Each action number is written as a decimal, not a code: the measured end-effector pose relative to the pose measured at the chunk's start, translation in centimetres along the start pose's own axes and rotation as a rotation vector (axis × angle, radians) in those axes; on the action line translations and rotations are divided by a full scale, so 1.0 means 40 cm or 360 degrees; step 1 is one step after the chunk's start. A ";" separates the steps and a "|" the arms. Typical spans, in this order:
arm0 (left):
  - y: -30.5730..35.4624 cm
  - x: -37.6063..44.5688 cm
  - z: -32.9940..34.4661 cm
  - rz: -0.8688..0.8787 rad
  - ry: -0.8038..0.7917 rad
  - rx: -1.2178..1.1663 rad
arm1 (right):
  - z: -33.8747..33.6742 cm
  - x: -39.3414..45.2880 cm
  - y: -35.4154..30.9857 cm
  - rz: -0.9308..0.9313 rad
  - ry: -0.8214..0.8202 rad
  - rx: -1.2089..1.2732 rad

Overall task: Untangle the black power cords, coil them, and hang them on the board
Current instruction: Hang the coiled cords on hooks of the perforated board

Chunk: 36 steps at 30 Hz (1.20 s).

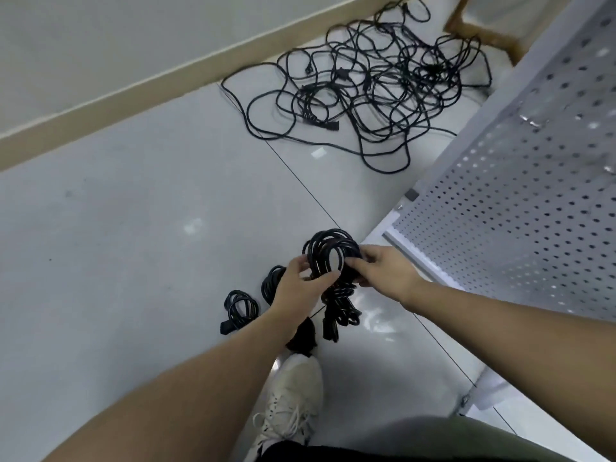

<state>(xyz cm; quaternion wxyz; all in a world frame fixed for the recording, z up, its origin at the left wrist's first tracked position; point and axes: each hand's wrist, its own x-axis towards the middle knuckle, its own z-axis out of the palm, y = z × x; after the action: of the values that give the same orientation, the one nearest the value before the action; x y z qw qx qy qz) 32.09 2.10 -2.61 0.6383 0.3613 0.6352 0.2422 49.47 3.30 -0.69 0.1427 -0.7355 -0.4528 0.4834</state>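
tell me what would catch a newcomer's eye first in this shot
First, the two hands at centre: the left hand and right hand grip a coiled black cord held above the floor. Next, the big tangle of black cords sprawled on the grey floor at the top, near the wall's beige baseboard. On the right, the white perforated board fills the side, and two smaller finished coils lie on the floor beside the left hand.

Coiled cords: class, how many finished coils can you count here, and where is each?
3: one coil held in both hands, one on the floor behind the left wrist, one further left on the floor. Others may be hidden.
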 end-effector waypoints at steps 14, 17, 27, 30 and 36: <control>0.379 -0.340 -0.041 0.0587 -0.0015 0.0021 | -0.260 -0.405 -0.310 -0.0574 0.0015 0.0501; 0.412 -0.410 -0.053 0.0711 -0.0023 0.0028 | -0.270 -0.469 -0.323 -0.0601 0.0067 0.0647; 0.567 -0.589 -0.018 0.1203 -0.0070 0.0443 | -0.387 -0.638 -0.380 -0.0807 0.0204 0.0767; 0.628 -0.615 0.014 0.1346 -0.0067 0.0490 | -0.437 -0.675 -0.396 -0.0950 0.0361 0.0817; 0.754 -0.640 0.094 0.1625 -0.0055 0.0394 | -0.533 -0.721 -0.441 -0.1233 0.0689 0.0896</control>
<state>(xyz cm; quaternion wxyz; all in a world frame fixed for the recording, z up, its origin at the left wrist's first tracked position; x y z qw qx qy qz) 38.38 0.61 36.61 0.4018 0.7014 0.3915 0.4396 54.55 -5.35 38.00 0.5933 -0.5304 -0.5043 0.3352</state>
